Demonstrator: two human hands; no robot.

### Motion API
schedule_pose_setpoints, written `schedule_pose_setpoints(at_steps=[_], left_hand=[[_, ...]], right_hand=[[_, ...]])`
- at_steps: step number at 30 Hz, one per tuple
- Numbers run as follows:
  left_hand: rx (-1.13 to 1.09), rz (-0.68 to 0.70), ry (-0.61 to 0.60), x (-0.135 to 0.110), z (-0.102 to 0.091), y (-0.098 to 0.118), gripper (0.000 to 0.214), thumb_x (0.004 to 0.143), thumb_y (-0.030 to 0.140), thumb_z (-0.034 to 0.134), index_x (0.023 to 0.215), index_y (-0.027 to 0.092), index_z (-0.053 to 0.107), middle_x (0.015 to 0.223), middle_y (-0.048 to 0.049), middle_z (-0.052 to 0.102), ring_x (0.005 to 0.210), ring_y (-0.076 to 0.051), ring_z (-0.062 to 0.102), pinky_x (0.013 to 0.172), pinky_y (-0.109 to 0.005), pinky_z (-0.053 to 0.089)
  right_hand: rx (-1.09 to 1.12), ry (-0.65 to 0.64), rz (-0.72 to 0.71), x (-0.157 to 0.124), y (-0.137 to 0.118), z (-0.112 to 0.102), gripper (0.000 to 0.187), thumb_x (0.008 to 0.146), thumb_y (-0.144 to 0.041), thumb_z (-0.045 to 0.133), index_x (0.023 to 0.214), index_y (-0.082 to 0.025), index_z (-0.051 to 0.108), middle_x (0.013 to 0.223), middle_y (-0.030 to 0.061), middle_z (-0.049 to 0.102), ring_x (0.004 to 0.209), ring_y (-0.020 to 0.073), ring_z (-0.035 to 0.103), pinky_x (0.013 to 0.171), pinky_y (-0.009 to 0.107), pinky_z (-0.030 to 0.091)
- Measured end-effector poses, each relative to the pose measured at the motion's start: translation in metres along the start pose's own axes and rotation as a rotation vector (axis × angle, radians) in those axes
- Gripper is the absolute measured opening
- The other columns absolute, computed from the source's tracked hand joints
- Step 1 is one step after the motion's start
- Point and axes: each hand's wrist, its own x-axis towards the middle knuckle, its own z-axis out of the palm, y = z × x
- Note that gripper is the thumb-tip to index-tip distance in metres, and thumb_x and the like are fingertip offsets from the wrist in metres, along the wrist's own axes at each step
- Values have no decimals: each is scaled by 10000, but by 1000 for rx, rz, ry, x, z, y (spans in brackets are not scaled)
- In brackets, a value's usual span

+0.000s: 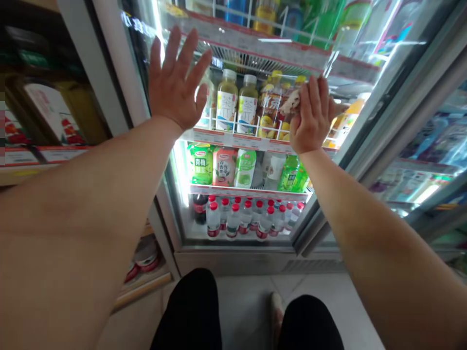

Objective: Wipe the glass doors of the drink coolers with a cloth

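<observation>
My left hand (177, 85) is spread flat, fingers apart, and appears to rest on the glass door (233, 221) of a lit drinks fridge. On the right side of the same door, my right hand (312, 114) presses a crumpled, brownish cloth (291, 103) to the glass, its fingers close together over it. Part of the cloth is hidden under the palm. Behind the glass, between the hands, stand tea bottles with white caps (226, 99) and brown iced tea bottles with yellow caps (270, 104).
Lower shelves hold drink cartons (224, 165) and red-capped water bottles (233, 221). Left of the door is a shelf with large oil bottles (54, 107). Another fridge section (430, 141) stands on the right. My knees (197, 311) are above the tiled floor (244, 311).
</observation>
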Motion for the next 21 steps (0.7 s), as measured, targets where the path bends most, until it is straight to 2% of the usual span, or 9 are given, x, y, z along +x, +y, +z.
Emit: schedule_pose_setpoints(at_steps=[2,5,7,10,13,15,18,21], left_hand=[[5,-7,-9,1,2,-1,936,882,243,547,1657,446,63,1647,243,-195,1594,-229,-100,1290,-534,-105],[17,-12,14,2,7,-6,964,857,235,570,1652,468,76,1640,260,-186,1596,-207,-83,1285,-459,-147],[16,-10,41,2,10,-9,973,843,246,582,1651,472,90,1645,262,-167,1597,-198,-74,1273,-403,-185],[18,19,41,1,11,-10,996,827,231,575,1660,445,73,1659,234,-172,1594,-207,-93,1268,-418,-183],[34,36,56,-1,9,-8,1011,819,202,570,1663,427,61,1675,205,-168,1593,-211,-103,1276,-468,-144],[39,55,79,-1,9,-6,999,834,202,573,1662,426,62,1683,203,-151,1592,-189,-107,1277,-435,-156],[82,78,126,0,10,-6,1011,827,191,568,1659,429,44,1686,203,-158,1581,-143,-146,1252,-351,-207],[109,62,121,0,10,-5,1034,825,183,563,1652,449,2,1676,212,-184,1575,-136,-165,1235,-333,-239]], right_hand=[[1,-11,31,0,2,2,646,999,-347,211,1629,-282,337,1685,-6,322,1608,242,161,1274,583,226],[26,115,185,2,5,9,667,1011,-367,137,1642,-242,312,1681,2,329,1603,243,184,1295,564,184],[72,155,240,3,5,11,672,1012,-394,131,1655,-261,274,1672,-23,344,1608,252,153,1305,563,135],[108,35,166,0,0,4,654,1010,-390,185,1661,-340,227,1662,-55,356,1619,258,80,1293,626,130],[64,-75,37,-4,-6,-5,648,1009,-366,246,1655,-325,257,1672,-13,343,1612,267,117,1273,657,197],[33,-62,33,-3,-6,-7,645,1013,-352,246,1657,-322,254,1675,-1,340,1608,265,147,1275,642,217],[21,12,126,-1,-3,-4,652,1017,-327,197,1668,-319,212,1678,5,332,1608,255,151,1281,629,222],[17,27,152,0,0,-1,658,1012,-314,183,1669,-286,220,1683,17,320,1610,257,140,1284,627,219]])
